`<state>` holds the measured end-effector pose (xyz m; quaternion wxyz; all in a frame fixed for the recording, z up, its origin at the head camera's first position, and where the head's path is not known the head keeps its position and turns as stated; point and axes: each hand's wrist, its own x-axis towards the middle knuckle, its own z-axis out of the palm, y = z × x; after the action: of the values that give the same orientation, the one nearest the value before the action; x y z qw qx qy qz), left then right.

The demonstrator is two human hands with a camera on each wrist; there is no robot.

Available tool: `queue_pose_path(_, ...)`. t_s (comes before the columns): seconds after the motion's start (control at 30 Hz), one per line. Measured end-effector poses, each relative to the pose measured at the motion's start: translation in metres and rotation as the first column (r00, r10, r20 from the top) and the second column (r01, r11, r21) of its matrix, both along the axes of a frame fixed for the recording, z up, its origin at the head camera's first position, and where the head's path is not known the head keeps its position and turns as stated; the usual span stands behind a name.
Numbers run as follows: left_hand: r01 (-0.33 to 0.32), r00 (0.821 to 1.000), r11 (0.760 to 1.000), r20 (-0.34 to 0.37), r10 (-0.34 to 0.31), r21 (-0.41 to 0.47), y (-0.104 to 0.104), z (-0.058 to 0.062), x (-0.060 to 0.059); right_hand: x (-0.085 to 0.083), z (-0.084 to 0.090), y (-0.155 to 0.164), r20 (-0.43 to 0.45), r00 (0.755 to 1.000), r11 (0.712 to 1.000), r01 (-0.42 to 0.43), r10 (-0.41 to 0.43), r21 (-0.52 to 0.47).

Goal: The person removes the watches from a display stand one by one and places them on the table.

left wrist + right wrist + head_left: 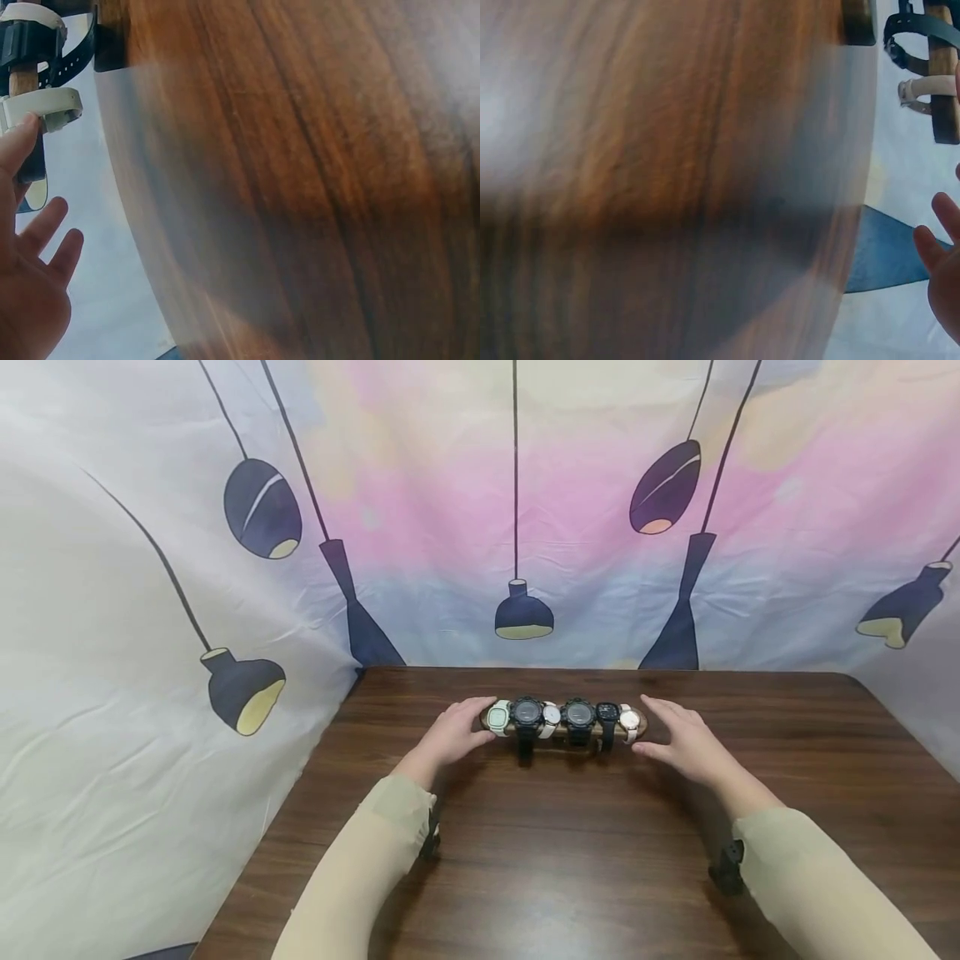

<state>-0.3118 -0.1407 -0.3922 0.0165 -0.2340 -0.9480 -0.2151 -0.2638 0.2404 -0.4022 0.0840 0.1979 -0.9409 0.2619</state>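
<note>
Flanking the wooden bar stand of six wristwatches (pixel 562 720) at frame centre, the left hand (pixel 454 737) and right hand (pixel 684 744) are spreading relaxed fingers, holding nothing; an uneven lift may be tipping the watches off.

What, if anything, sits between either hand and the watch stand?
Nothing visible. The left hand touches the left end of the watch stand, by the pale green watch. The right hand is at the right end, fingers straight; contact there is unclear.
</note>
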Motion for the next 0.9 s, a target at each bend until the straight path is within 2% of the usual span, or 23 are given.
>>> queue_pose_path(0.23, -0.004, 0.999, 1.000, 0.032, 0.004, -0.012, 0.002, 0.006, -0.004, -0.010, 0.007, -0.009, -0.005, 0.999, 0.998, -0.049, 0.049, 0.043)
queue_pose_path(0.43, 0.003, 0.999, 0.998, 0.038, 0.000, -0.068, 0.005, 0.012, -0.006, -0.013, 0.016, -0.013, -0.012, 0.997, 0.993, -0.073, 0.075, 0.092)
queue_pose_path(0.6, 0.024, 0.998, 0.994, 0.055, -0.019, -0.104, 0.006, 0.014, -0.008, -0.015, 0.019, -0.014, 0.014, 0.997, 0.989, -0.077, 0.076, 0.123)
queue_pose_path(0.73, 0.037, 0.996, 0.994, 0.083, -0.029, -0.101, 0.005, 0.013, -0.008, -0.016, 0.019, -0.014, 0.031, 0.994, 0.986, -0.111, 0.108, 0.126)
queue_pose_path(0.9, 0.048, 0.996, 0.996, 0.077, -0.042, -0.080, 0.005, 0.015, -0.006, -0.017, 0.020, -0.018, 0.067, 0.985, 0.977, -0.164, 0.156, 0.133)
